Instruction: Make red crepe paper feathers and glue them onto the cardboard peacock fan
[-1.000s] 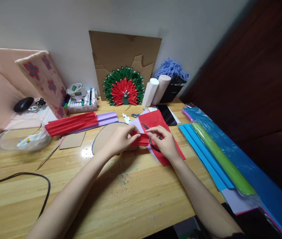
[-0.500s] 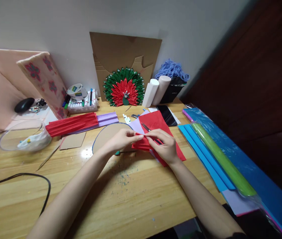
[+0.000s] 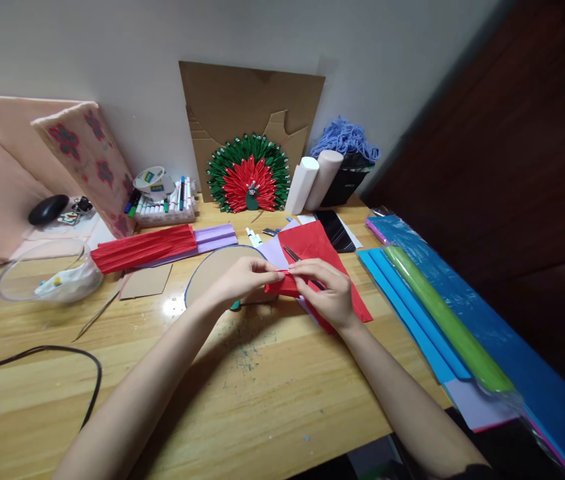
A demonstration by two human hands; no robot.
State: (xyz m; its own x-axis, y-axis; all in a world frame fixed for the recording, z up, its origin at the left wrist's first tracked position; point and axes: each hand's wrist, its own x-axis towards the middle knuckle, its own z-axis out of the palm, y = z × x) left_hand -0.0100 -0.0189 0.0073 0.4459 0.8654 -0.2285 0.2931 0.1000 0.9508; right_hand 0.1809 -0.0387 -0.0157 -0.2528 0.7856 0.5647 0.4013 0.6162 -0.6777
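At left edge of the red sheet (image 3: 318,244), left hand (image 3: 245,280) and right hand (image 3: 330,293) pinch red paper (image 3: 281,287), fingers seemingly clamped.

Cannot read any word, brand or number; can make out only coloured label patches on the white roll (image 3: 155,185) above the box of markers (image 3: 175,218), and small pale lettering on the black bag (image 3: 343,190) beneath the blue yarn (image 3: 345,140), too tiny to decipher

Grey wall (image 3: 132,40) behind wooden table (image 3: 262,413)
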